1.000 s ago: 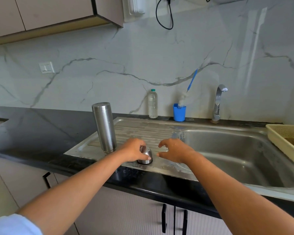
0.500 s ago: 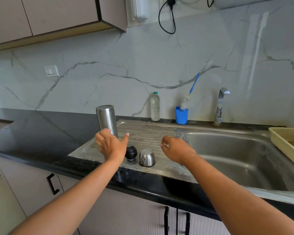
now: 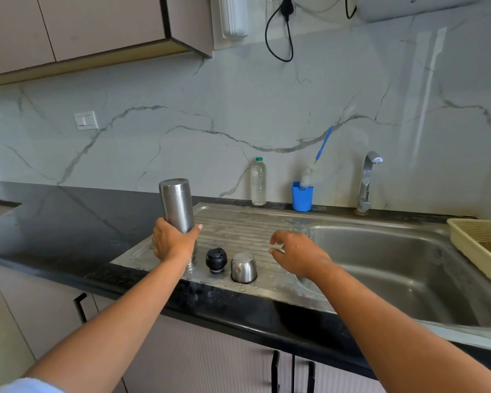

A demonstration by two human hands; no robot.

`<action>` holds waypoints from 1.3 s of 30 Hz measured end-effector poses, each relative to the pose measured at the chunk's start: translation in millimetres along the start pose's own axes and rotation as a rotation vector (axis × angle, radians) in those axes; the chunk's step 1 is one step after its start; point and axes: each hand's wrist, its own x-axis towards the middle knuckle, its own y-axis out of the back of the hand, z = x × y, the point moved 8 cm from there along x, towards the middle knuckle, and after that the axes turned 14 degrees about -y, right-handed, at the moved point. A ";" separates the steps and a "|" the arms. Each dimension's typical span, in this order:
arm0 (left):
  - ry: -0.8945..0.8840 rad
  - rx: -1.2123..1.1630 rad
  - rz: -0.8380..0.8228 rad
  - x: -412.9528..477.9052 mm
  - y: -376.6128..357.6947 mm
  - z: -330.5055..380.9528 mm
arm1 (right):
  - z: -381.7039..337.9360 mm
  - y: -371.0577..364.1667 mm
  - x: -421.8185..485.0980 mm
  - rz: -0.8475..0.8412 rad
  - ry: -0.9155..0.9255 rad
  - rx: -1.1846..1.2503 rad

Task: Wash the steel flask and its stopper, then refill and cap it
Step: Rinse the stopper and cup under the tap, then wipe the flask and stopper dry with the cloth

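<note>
The steel flask [image 3: 176, 204] stands upside down on the left of the ribbed draining board [image 3: 238, 225]. My left hand [image 3: 172, 241] is wrapped around its lower part. To its right the black stopper [image 3: 216, 260] and the domed steel cap [image 3: 243, 267] sit side by side near the board's front edge. My right hand [image 3: 295, 252] hovers just right of the cap, fingers apart, holding nothing.
A steel sink basin [image 3: 394, 268] lies to the right, with a tap [image 3: 366, 180] behind it. A clear water bottle [image 3: 258, 181] and a blue cup holding a bottle brush [image 3: 302, 195] stand at the wall. A cream basket [image 3: 482, 245] rests at the far right.
My left hand left the cap, moved left and closed around the flask. The stopper and cap now stand uncovered. My right hand stayed near the cap with its fingers spread.
</note>
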 end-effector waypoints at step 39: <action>0.169 -0.942 -0.522 -212.1 -305.4 231.0 | 413.6 193.4 -28.6 0.005 -0.722 -0.317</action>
